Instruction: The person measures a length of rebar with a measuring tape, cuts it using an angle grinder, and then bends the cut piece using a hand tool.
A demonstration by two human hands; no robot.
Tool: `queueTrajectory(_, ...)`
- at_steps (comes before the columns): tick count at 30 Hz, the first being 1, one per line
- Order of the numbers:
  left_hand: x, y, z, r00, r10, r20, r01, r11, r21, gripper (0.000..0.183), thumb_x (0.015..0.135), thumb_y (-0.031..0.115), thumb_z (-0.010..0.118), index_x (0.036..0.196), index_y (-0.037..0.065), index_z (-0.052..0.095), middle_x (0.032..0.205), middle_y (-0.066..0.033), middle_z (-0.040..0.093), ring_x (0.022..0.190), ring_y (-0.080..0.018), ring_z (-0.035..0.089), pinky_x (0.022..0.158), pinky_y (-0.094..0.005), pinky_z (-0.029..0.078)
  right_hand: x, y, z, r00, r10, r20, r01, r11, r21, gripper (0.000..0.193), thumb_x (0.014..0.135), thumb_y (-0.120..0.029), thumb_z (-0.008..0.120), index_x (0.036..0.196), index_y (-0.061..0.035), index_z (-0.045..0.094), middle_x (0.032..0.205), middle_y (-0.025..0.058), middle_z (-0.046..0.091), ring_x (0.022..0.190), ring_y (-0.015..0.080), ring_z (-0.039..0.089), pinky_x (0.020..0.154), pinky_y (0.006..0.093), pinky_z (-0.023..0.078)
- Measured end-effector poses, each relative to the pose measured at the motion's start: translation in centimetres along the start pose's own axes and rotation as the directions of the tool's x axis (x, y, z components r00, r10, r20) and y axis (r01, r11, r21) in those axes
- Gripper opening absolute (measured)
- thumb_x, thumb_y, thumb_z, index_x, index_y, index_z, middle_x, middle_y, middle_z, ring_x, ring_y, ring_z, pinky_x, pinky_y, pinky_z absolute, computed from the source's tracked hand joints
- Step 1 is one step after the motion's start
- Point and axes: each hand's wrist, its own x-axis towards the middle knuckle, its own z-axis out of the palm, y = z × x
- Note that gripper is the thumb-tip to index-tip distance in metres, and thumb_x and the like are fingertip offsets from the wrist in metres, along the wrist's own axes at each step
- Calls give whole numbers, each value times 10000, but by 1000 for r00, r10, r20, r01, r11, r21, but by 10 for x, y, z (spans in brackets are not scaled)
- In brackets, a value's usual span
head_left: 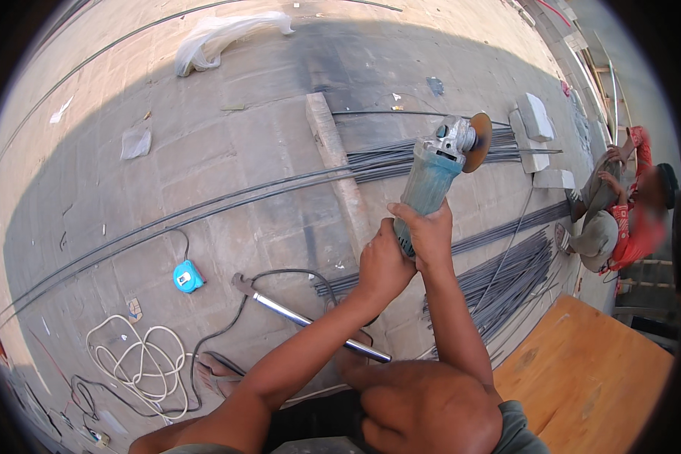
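An angle grinder (431, 175) with a teal body and a brown disc (477, 142) is held up in front of me. Both hands close round its rear end. My left hand (386, 261) grips the back of the body from the left. On the other side, my right hand (431, 231) wraps it, thumb across the top. The disc points to the far right, above a bundle of thin steel rods (393, 163). Those rods rest across a wooden beam (333, 144). Whether the disc is spinning cannot be told.
A hammer (303, 318) with a shiny handle lies by my foot. Left of it are a blue tape measure (188, 277) and a coiled white cord (147, 363). More rods (499, 280) and a wooden board (583, 371) lie right. Pale blocks (537, 121) stand near a crouching person (620, 204).
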Motion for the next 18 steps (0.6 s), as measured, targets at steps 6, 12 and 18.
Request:
queueTrajectory(6,-8,0,11,993,80,-90,-77,997,29,668,764,140,809,1272,-103,450,1051,-336,652,978,-517,657,797,-566,530,-3,-3,6,993,-78,-83,83,995,56,437,754,-57,835,1117,-1,599,975,55,660,869,163,640,797,311,519)
queueTrajectory(12,-3,-1,-14,964,177,197,-229,930,289,771,782,333,841,1326,-62,463,1247,-244,581,1122,-428,616,874,-514,524,10,4,-9,992,-124,-35,123,991,-45,421,747,-53,808,1113,5,610,970,61,675,846,161,646,799,313,523)
queueTrajectory(18,52,-53,-120,849,525,66,-408,570,713,690,854,454,774,1372,64,540,1331,-134,555,1263,-315,517,1039,-476,407,4,40,-23,992,5,126,8,995,-99,434,739,-102,815,1111,27,634,990,97,707,869,182,675,810,330,534)
